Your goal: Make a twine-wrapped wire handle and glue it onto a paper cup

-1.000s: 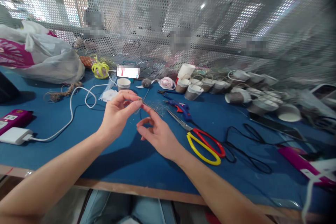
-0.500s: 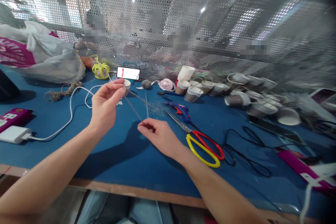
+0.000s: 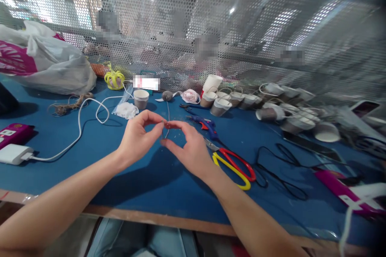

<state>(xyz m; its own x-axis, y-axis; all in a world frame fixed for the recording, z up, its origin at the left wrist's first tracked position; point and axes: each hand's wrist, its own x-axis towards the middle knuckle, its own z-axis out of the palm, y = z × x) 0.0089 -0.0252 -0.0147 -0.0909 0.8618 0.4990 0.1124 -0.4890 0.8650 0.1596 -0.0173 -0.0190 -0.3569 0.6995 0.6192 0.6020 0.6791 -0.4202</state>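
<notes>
A grey yarn strand [image 3: 168, 111] runs toward me from a small grey yarn ball [image 3: 167, 96] at the back of the table. My left hand [image 3: 139, 139] pinches the yarn between thumb and forefinger. Right beside it, my right hand [image 3: 193, 150] has thumb and fingers curved around the same yarn, their tips meeting the left fingertips. Part of the strand between the hands is hidden by the fingers. Scissors [image 3: 235, 166] with one red and one yellow handle lie by my right wrist, near a blue glue gun [image 3: 205, 125].
Several small cups with handles [image 3: 221, 106] stand at the back right. A single cup [image 3: 141, 98] and a bag of white pieces [image 3: 126, 110] lie behind my left hand. A white cable [image 3: 81, 122] crosses the left side; a black cord [image 3: 283, 168] coils at right.
My left hand has come down and right to meet my right hand, which rose slightly. The long stretched yarn loop between them has shortened. The cup behind my left hand is uncovered.
</notes>
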